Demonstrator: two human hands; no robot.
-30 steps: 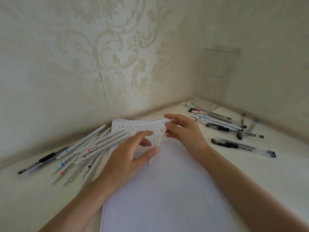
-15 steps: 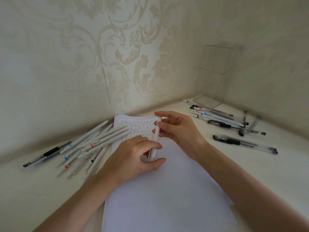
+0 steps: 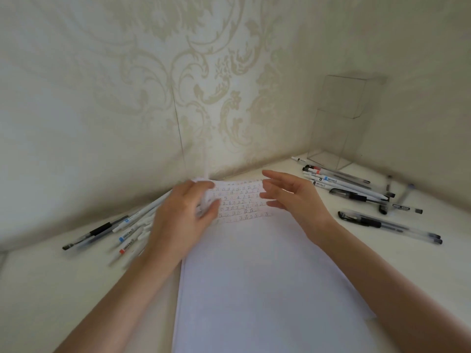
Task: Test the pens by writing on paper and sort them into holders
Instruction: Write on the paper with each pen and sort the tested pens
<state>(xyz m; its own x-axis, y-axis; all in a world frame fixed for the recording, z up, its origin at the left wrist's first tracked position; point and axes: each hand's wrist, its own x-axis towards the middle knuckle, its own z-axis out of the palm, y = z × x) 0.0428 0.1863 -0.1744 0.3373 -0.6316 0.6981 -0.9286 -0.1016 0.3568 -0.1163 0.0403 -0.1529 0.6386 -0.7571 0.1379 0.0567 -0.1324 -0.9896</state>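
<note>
Two loose groups of pens lie on the white table point(image 3: 51, 289) in the head view, one on each side of a sheet of paper point(image 3: 254, 276). The left group point(image 3: 127, 233) is partly hidden by the left hand point(image 3: 182, 220) and blurred, so an exact count cannot be given; what shows is several white-barrelled pens with blue or red bands and one clear pen with a black grip, their long axes running from near-left to far-right. The right group point(image 3: 356, 189) holds roughly ten pens, white ones with coloured bands and clear ones with black grips and caps, most lying with their long axes from far-left to near-right; two of them lie together nearest the viewer. One clear holder point(image 3: 339, 123) stands upright in the far right corner against the patterned wall point(image 3: 127, 98). The paper's far end carries about six rows of small written marks in dark and reddish ink; the rest is blank. The left hand is curled around a white pen point(image 3: 206, 171), which is blurred and stands nearly upright over the paper's far left corner. The right hand point(image 3: 295, 200) hovers over the paper's far right part, fingers spread wide, holding nothing.
</note>
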